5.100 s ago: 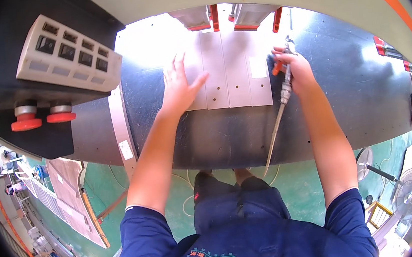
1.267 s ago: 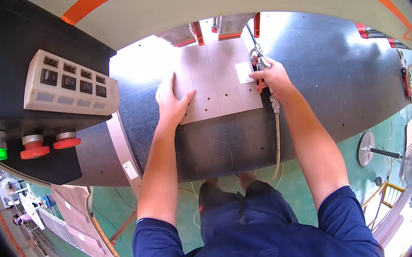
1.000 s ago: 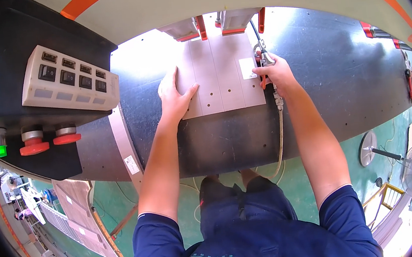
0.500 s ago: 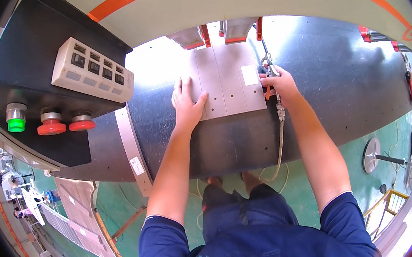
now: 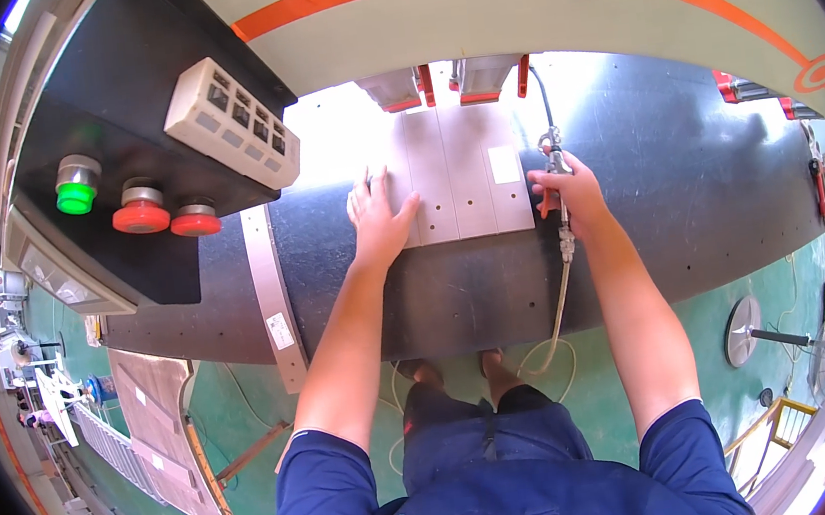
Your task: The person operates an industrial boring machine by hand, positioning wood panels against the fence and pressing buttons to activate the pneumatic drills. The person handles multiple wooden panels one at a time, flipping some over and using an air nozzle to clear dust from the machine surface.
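Observation:
Grey-brown flat boards (image 5: 464, 172) lie side by side on the dark machine table (image 5: 457, 293), with small holes along their near edge and a white label (image 5: 503, 164). My left hand (image 5: 381, 218) rests on the boards' left edge, fingers stretched out and thumb apart. Just off their right edge, my right hand (image 5: 574, 188) is wrapped round an air blow gun (image 5: 553, 152) with a red trigger. Its nozzle end points away from me. A pale hose (image 5: 561, 307) runs from the gun toward me and down past the table edge.
Red-edged clamps (image 5: 485, 84) stand over the boards' far end, under a beige machine beam (image 5: 389, 34). A control box (image 5: 233, 126) with switches and red buttons overhangs at left. A narrow strip (image 5: 271, 302) lies left of my arm. Pliers-like tools (image 5: 816, 170) sit far right.
The view has tilted slightly, so the beam and control box show differently. My right hand with the blow gun sits a little farther from the boards' edge. My left hand stays on the boards.

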A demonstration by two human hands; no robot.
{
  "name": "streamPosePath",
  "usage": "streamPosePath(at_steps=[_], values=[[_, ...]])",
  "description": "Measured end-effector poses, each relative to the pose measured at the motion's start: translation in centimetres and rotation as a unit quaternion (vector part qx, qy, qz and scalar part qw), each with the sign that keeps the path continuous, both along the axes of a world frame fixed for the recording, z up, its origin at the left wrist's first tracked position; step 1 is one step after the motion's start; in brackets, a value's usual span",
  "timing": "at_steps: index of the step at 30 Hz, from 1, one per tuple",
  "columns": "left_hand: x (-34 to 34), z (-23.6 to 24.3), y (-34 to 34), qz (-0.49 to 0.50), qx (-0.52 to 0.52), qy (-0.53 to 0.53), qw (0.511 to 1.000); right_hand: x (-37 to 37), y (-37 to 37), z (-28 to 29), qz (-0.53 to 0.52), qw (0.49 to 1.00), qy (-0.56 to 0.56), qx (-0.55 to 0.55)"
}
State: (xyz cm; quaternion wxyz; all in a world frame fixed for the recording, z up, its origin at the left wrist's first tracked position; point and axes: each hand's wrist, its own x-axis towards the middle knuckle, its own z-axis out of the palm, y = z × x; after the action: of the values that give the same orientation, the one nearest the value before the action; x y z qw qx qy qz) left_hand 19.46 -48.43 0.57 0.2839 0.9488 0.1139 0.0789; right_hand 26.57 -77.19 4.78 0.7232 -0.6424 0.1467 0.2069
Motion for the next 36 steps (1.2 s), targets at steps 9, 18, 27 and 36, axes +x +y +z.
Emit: streamPosePath(at_steps=[9,18,27,36], values=[[-1.3,2.3,-7.5,-0.089,0.121,0.010,0.989,-8.5,-4.1,0.3,-0.074,0.979,0.065,0.181],[-0.7,1.9,-9.5,-0.078,0.135,0.077,0.985,-15.1,-3.9,2.3,-0.066,0.994,0.002,0.082],[-0.6,1.2,-9.7,-0.069,0.133,0.101,0.984,-17.4,-2.9,4.1,-0.031,0.994,-0.094,-0.038],[-0.8,0.6,-9.4,-0.077,0.123,0.083,0.986,-17.2,-2.3,8.7,0.012,0.946,-0.225,-0.233]])
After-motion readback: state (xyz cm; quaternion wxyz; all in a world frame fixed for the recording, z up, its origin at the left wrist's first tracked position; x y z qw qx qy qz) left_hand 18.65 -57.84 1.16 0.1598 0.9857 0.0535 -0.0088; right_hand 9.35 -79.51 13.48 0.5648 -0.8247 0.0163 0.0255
